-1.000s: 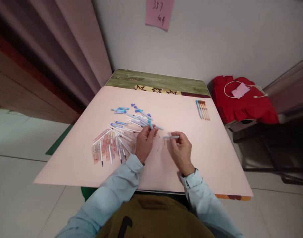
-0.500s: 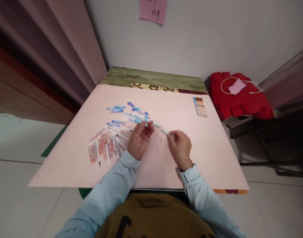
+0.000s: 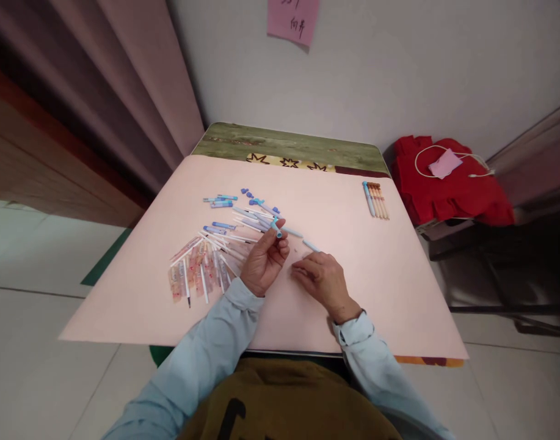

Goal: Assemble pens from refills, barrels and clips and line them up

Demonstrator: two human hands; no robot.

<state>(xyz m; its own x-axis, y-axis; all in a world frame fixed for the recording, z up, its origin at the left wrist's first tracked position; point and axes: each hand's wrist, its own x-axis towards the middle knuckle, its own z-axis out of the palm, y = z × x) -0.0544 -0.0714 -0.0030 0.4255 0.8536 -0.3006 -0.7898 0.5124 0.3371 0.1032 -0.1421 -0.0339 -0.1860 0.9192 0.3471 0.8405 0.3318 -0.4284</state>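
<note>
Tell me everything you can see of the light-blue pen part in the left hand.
The light-blue pen part is short and tube-like, smooth and plastic-looking, brighter blue toward its far end. Its near end looks round, perhaps hollow. It is held tilted, near end toward the wearer, between the thumb and fingers of the left hand, above the pink sheet. Fingers hide some of it; finer details are too small to tell.

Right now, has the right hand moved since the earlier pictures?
Yes: judged against the row of pens, the right hand has shifted left.
</note>
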